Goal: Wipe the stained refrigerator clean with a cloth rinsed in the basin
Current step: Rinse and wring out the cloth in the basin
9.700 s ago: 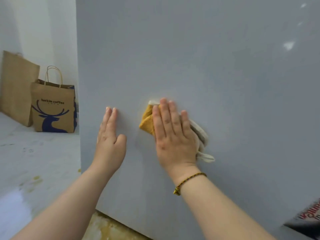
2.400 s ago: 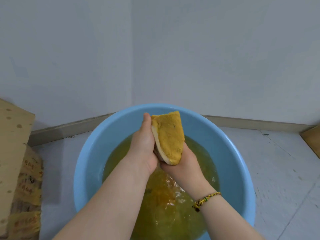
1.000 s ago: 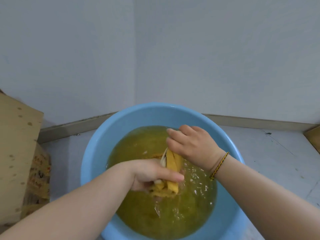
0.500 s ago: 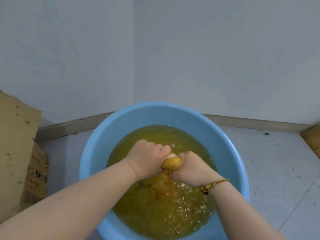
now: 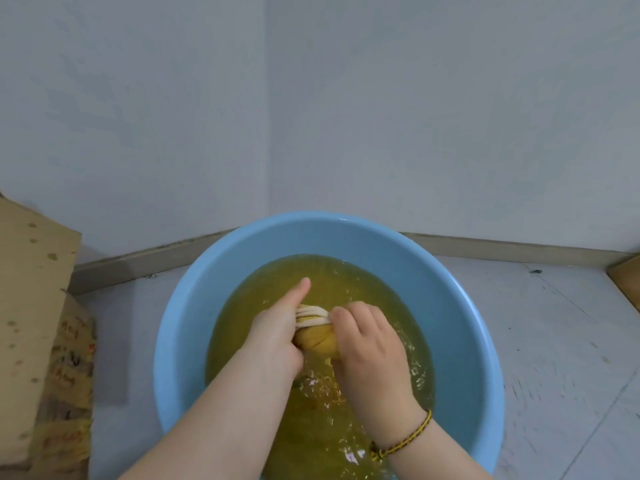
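Note:
A round light-blue basin (image 5: 180,327) sits on the floor in a wall corner, holding yellow-stained water. Over its middle I hold the bunched cloth (image 5: 317,336), yellow-orange with pale folded edges. My left hand (image 5: 277,336) grips its left end, thumb stretched forward. My right hand (image 5: 370,344) grips its right end, a braided bracelet on the wrist. Water drips and splashes below the cloth. The refrigerator is out of view.
Grey walls (image 5: 415,116) meet just behind the basin, with a baseboard along the floor. A spotted cardboard box (image 5: 34,327) stands at the left edge. Another brown box corner (image 5: 628,275) shows at the far right. Pale floor (image 5: 561,341) lies to the right.
Since the wiping on the refrigerator, the cloth went into the basin. In the last second both hands closed on its ends and twisted it; my left thumb now points forward.

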Tool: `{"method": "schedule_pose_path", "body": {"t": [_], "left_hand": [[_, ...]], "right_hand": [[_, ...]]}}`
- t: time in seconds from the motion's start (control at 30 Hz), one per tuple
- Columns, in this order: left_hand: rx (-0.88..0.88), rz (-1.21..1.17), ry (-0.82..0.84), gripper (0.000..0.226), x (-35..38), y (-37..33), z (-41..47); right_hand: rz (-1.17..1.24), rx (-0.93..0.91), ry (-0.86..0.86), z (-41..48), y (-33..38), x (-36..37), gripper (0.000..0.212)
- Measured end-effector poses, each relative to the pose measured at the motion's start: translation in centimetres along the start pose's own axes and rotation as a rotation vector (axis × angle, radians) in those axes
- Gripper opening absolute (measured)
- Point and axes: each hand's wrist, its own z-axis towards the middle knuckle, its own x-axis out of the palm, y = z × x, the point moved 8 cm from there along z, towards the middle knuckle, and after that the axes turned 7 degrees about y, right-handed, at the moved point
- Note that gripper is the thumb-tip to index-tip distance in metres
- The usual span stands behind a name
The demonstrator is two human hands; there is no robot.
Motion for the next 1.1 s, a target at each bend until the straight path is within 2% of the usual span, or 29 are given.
{"method": "schedule_pose_path", "body": {"t": [0.03,0.07,0.13,0.2,0.27,0.37,0.57,0.63,0.8,0.87,1.03,1.1], "left_hand": [[0.013,-0.050,0.025,0.044,0.3,-0.1,0.1],[0.051,-0.066,0.053,0.023,0.8,-0.4,0.1],[0.168,-0.074,0.099,0.009,1.7,-1.3,-0.3],[0.297,-0.035,0.096,0.009,2.1,-2.5,-0.7],[0.406,0.041,0.070,0.014,2.2,-3.6,-1.1],[0.471,0.127,0.055,0.035,2.2,-4.3,-1.0],[0.445,0.163,0.152,0.045,2.5,-3.3,-0.5],[0.479,0.177,0.184,0.051,3.0,-3.6,-0.6],[0.522,0.182,0.263,0.052,4.1,-4.1,-1.0],[0.513,0.203,0.281,0.052,4.3,-3.9,-1.0],[0.503,0.229,0.300,0.049,4.6,-3.7,-1.1],[0.497,0.228,0.284,0.048,4.6,-3.7,-1.0]], "right_hand": [[0.056,0.003,-0.032,0.1,0.0,-0.1,0.034],[0.112,0.035,-0.038,0.2,-0.3,-0.1,0.042],[0.284,0.194,0.027,0.1,-1.3,0.3,0.047],[0.464,0.420,0.121,-0.3,-2.3,1.1,0.032],[0.642,0.545,0.264,-0.7,-2.4,2.9,0.030],[0.744,0.558,0.383,-0.7,-2.0,4.0,0.028],[1.066,0.637,0.629,-1.6,-1.1,5.4,0.023],[1.136,0.667,0.658,-1.6,-1.0,5.6,0.015],[1.235,0.757,0.663,-1.9,-0.8,5.9,0.013],[1.228,0.784,0.715,-2.3,-0.8,6.3,0.018],[1.259,0.833,0.795,-3.0,-0.6,6.8,0.046],[1.322,0.863,0.773,-3.0,-0.3,6.6,0.034]]}}
